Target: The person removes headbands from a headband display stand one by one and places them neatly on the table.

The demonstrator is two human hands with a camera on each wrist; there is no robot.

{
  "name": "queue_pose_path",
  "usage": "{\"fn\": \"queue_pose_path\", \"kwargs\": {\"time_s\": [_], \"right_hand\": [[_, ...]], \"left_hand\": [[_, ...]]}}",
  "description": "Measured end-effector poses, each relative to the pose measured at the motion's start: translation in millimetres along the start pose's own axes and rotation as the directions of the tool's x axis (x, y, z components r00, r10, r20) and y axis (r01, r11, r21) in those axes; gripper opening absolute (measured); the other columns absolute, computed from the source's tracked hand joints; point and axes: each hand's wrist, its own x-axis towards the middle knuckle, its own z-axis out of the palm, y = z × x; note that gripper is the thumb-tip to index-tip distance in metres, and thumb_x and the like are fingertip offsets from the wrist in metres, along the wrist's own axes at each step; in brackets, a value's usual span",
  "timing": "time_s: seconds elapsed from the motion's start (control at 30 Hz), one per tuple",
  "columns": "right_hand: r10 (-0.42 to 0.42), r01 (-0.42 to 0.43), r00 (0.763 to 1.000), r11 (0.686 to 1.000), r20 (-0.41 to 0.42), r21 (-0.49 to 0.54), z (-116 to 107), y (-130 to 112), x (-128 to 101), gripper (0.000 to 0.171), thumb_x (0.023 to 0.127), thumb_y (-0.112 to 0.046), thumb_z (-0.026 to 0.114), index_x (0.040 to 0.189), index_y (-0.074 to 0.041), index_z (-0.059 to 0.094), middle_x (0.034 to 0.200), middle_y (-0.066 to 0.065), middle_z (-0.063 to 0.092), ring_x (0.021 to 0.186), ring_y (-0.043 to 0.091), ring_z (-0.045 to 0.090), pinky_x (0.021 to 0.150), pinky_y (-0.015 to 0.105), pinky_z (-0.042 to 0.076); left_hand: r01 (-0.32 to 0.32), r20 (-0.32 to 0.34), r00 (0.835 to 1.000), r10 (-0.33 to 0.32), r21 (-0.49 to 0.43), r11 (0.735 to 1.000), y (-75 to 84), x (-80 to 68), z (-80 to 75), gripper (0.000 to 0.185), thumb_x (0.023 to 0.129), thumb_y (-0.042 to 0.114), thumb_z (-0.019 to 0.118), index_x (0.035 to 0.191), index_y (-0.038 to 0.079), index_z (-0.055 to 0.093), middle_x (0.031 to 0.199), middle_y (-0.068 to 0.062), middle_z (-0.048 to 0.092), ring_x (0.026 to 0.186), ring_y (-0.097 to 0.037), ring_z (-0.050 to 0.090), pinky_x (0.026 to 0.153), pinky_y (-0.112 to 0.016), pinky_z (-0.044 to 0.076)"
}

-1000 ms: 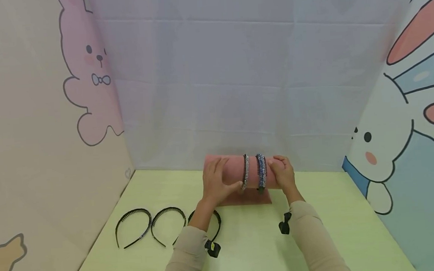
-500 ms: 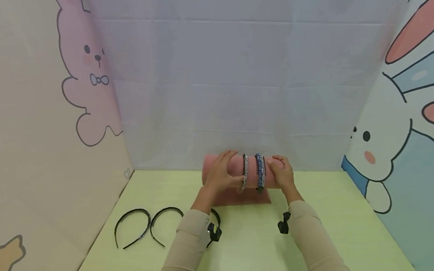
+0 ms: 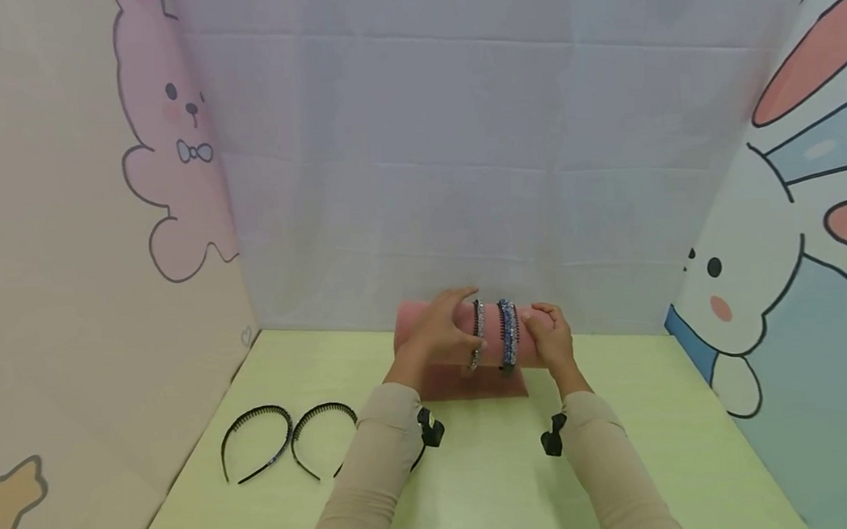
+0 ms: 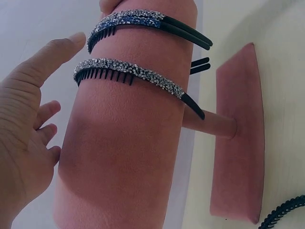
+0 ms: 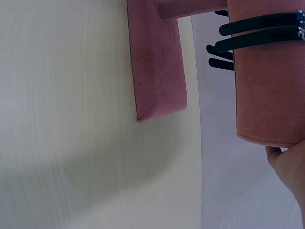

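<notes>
Watching: I see both hands at the pink velvet cylinder stand (image 3: pixel 464 331) near the back of the pale green table (image 3: pixel 495 487).
Left hand: my left hand (image 3: pixel 438 336) lies over the roll with fingers spread and relaxed, gripping nothing; its thumb sits at the silver rhinestone headband (image 4: pixel 128 74), though I cannot tell whether it touches.
Right hand: my right hand (image 3: pixel 550 336) cups the right end of the roll; whether the fingers grip the velvet I cannot tell.
Headbands on stand: the silver one sits astride the roll, with the blue rhinestone headband (image 4: pixel 128 20) just beside it on the right, the two apart.
Stand base: the flat pink velvet base (image 5: pixel 157 62) rests on the table, joined to the roll by a short pink post (image 4: pixel 212 125).
Table left: two black toothed headbands (image 3: pixel 289 443) lie flat side by side; a third is partly hidden under my left sleeve (image 3: pixel 377 461).
</notes>
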Motion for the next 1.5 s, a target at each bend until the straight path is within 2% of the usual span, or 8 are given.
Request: {"fn": "queue_pose_path", "kwargs": {"time_s": [0.2, 0.37, 0.5, 0.6, 0.73, 0.97, 1.13, 1.5], "right_hand": [[-0.01, 0.01, 1.0, 1.0, -0.004, 0.013, 0, 0, 1, 0.041, 0.086, -0.033, 0.065, 0.12, -0.014, 0.054, 0.126, 0.014, 0.049, 0.107, 0.03, 0.046, 0.089, 0.044, 0.037], [-0.019, 0.019, 1.0, 1.0, -0.01, 0.001, 2, 2, 2, 0.04, 0.086, -0.033, 0.065, 0.12, -0.013, 0.054, 0.127, 0.013, 0.049, 0.109, 0.03, 0.045, 0.091, 0.044, 0.036], [-0.009, 0.008, 1.0, 1.0, -0.005, -0.026, 0, 3, 2, 0.041, 0.087, -0.036, 0.064, 0.121, -0.015, 0.053, 0.128, 0.013, 0.048, 0.109, 0.031, 0.046, 0.091, 0.046, 0.036], [-0.004, 0.003, 1.0, 0.999, -0.005, -0.039, 0, 3, 2, 0.04, 0.086, -0.036, 0.064, 0.12, -0.017, 0.054, 0.128, 0.013, 0.048, 0.108, 0.031, 0.046, 0.09, 0.046, 0.037], [-0.02, 0.019, 1.0, 0.999, -0.007, -0.046, 0, 3, 2, 0.041, 0.086, -0.037, 0.064, 0.12, -0.015, 0.054, 0.127, 0.014, 0.049, 0.108, 0.031, 0.046, 0.089, 0.046, 0.037], [-0.001, 0.001, 1.0, 1.0, -0.009, 0.008, 3, 1, 2, 0.043, 0.086, -0.036, 0.065, 0.122, -0.014, 0.053, 0.126, 0.015, 0.049, 0.105, 0.03, 0.047, 0.086, 0.044, 0.038], [0.018, -0.018, 1.0, 0.999, -0.003, 0.029, 2, -1, 3, 0.045, 0.086, -0.034, 0.066, 0.123, -0.013, 0.053, 0.126, 0.013, 0.049, 0.105, 0.028, 0.047, 0.086, 0.043, 0.038], [0.008, -0.008, 1.0, 1.0, -0.004, 0.012, 4, -1, 3, 0.044, 0.086, -0.034, 0.066, 0.123, -0.013, 0.053, 0.129, 0.013, 0.047, 0.11, 0.029, 0.044, 0.091, 0.045, 0.035]], "left_hand": [[0.019, 0.045, 0.999, -0.017, -0.029, 0.999, 3.4, 8.8, 1.2, 0.092, 0.067, 0.028, 0.085, 0.142, 0.042, 0.033, 0.146, 0.008, 0.03, 0.133, -0.015, 0.026, 0.102, -0.04, 0.031], [0.045, 0.028, 0.999, -0.044, -0.031, 0.999, -2.4, 13.4, 2.7, 0.094, 0.064, 0.029, 0.087, 0.141, 0.042, 0.035, 0.144, 0.008, 0.034, 0.132, -0.018, 0.03, 0.101, -0.043, 0.031], [0.029, 0.023, 0.999, -0.032, 0.117, 0.993, -4.8, 16.3, 8.1, 0.096, 0.062, 0.04, 0.085, 0.143, 0.037, 0.035, 0.143, 0.008, 0.037, 0.13, -0.018, 0.03, 0.104, -0.042, 0.025], [0.018, 0.043, 0.999, -0.029, 0.24, 0.971, -4.4, 16.3, 11.0, 0.098, 0.062, 0.049, 0.083, 0.145, 0.033, 0.033, 0.143, 0.006, 0.037, 0.13, -0.02, 0.029, 0.106, -0.042, 0.021], [0.018, 0.071, 0.997, -0.044, 0.33, 0.944, -0.6, 16.3, 11.3, 0.102, 0.061, 0.054, 0.081, 0.146, 0.031, 0.03, 0.142, 0.0, 0.037, 0.13, -0.023, 0.028, 0.106, -0.044, 0.019], [0.024, 0.135, 0.987, -0.09, 0.425, 0.905, 4.3, 22.1, 7.9, 0.108, 0.062, 0.058, 0.078, 0.148, 0.036, 0.018, 0.143, -0.001, 0.032, 0.13, -0.024, 0.025, 0.104, -0.046, 0.019], [0.002, 0.177, 0.979, -0.101, 0.489, 0.872, 8.1, 26.5, 5.8, 0.108, 0.059, 0.059, 0.08, 0.148, 0.034, 0.023, 0.139, -0.003, 0.034, 0.125, -0.024, 0.028, 0.099, -0.046, 0.023], [-0.007, 0.169, 0.982, -0.085, 0.481, 0.877, 4.2, 19.2, 3.1, 0.11, 0.057, 0.058, 0.081, 0.147, 0.03, 0.024, 0.142, 0.0, 0.031, 0.129, -0.023, 0.023, 0.106, -0.044, 0.017]]}}
